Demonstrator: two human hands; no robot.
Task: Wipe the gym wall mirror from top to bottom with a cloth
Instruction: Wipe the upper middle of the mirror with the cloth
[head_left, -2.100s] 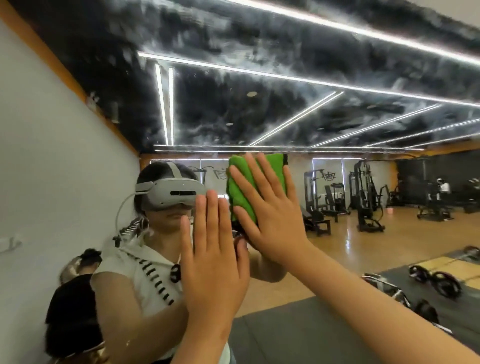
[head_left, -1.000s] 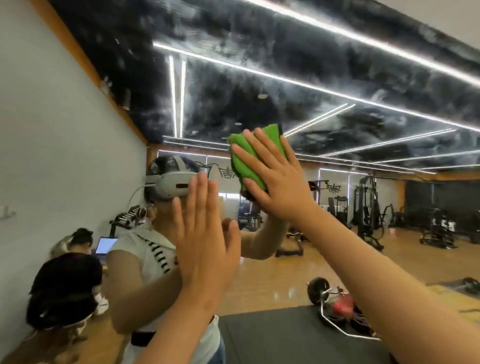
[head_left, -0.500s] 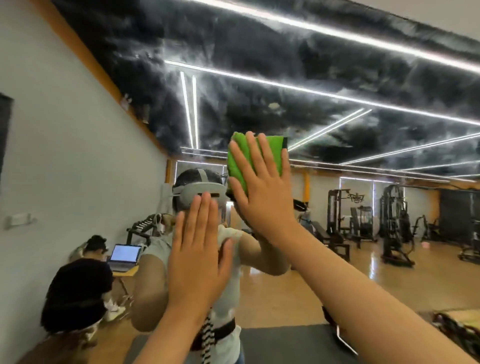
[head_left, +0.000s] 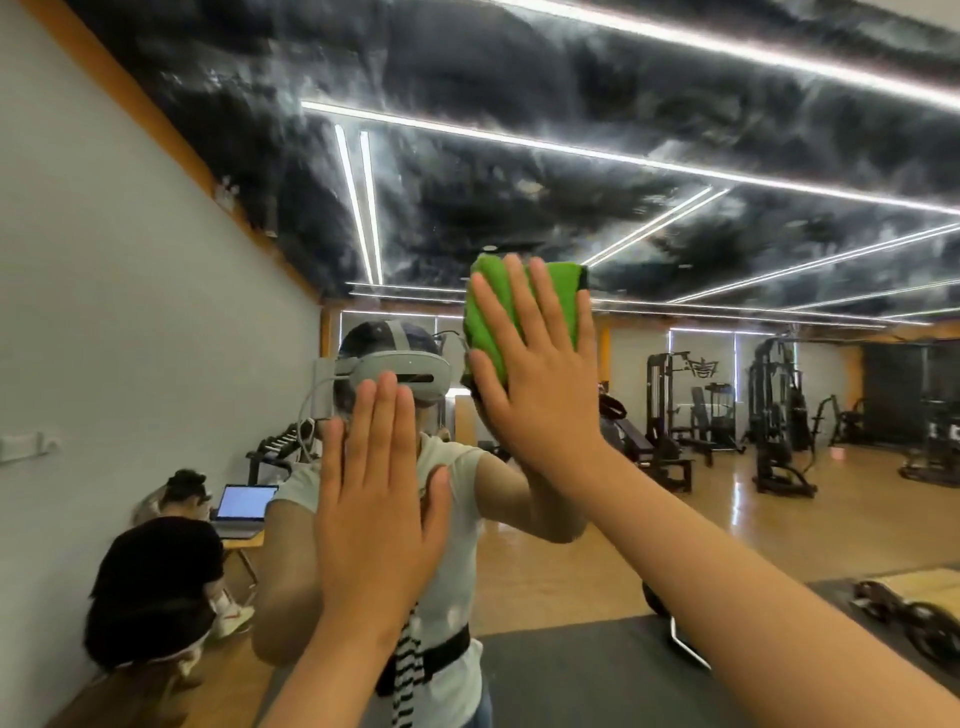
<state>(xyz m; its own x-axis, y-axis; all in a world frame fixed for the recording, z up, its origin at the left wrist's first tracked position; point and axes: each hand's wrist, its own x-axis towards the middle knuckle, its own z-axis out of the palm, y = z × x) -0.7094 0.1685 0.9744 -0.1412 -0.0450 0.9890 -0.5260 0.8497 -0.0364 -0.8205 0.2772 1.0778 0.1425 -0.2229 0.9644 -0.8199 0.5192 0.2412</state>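
- Glass mirror (head_left: 727, 415) fills the view, reflecting the gym.
- Left hand (head_left: 374, 499), fingers straight, lies flat to the glass, lower left.
- Right hand (head_left: 540, 395) presses the cloth with straight fingers.
- Green cloth (head_left: 558, 296) lies against the mirror, centre.

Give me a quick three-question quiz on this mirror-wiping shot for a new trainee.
1. Which hand presses the cloth against the mirror? A) left B) right C) both
2. True or false: the left hand is flat, fingers straight, holding nothing.
3. Fill in: the cloth is coloured ____.

Key: 1 B, the right hand; 2 true; 3 green.
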